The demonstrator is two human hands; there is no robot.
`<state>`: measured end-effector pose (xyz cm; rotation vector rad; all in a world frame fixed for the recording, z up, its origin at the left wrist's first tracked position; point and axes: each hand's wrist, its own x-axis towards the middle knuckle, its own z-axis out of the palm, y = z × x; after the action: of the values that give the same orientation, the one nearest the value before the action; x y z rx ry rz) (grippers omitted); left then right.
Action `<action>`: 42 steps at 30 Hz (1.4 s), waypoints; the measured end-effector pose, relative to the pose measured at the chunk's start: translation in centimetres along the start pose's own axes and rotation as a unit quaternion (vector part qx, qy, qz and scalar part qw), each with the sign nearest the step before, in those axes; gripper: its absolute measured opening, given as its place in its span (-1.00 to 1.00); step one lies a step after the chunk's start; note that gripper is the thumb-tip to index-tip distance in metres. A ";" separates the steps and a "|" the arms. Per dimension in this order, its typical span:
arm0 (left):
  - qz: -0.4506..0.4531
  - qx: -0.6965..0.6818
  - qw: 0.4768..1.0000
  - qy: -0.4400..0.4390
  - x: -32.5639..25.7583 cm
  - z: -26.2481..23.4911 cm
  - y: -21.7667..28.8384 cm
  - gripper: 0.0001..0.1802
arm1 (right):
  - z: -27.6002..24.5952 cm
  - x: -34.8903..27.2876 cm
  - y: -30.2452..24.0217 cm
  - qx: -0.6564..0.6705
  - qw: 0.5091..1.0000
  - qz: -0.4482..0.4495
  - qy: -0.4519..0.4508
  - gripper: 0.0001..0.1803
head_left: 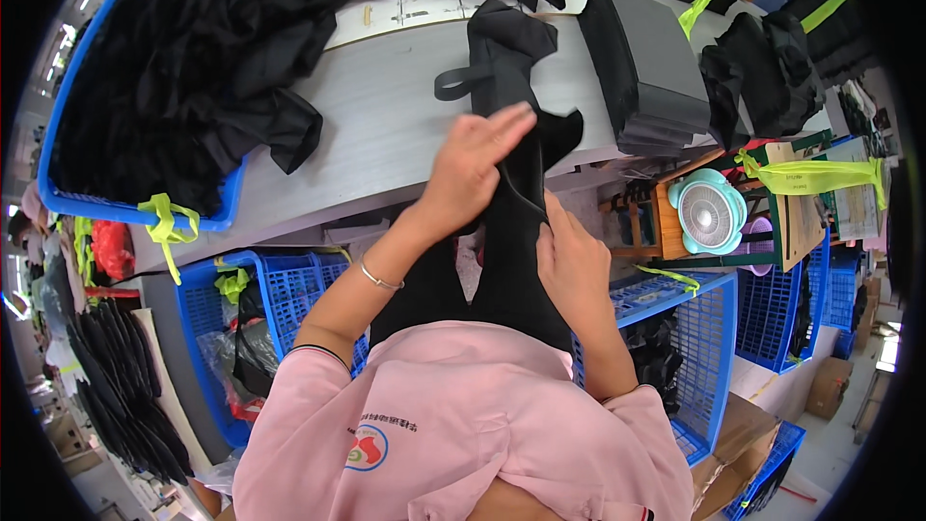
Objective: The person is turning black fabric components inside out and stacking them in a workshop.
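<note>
A long black fabric piece [511, 68] with a strap loop [453, 84] on its left side lies over the table's near edge and hangs toward my lap. My left hand [465, 174] is over its left edge, index and middle fingers stretched across the fabric, the other fingers partly hidden. Lower down on the right side, my right hand [576, 256] grips the piece's edge between thumb and fingers. Between my hands the fabric's edge curves and stands up, showing a smooth, shiny face.
A blue crate [231, 198] heaped with black fabric pieces stands on the left of the grey table [386, 87]. Stacked black panels [651, 68] sit at right. Blue baskets [313, 304] flank my legs; a turquoise fan [709, 212] stands on a stool at right.
</note>
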<state>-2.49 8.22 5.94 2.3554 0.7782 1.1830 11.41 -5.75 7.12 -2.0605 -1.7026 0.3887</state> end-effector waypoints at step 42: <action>-0.108 -0.149 0.970 0.158 -6.7 1.3 7.0 -0.34 | 6.7 3.5 1.5 0.871 0.469 0.149 0.006 -0.67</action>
<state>-2.61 -1.57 5.12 1.8146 0.8640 1.4810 10.20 -1.57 0.73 -0.5533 -0.1182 1.3846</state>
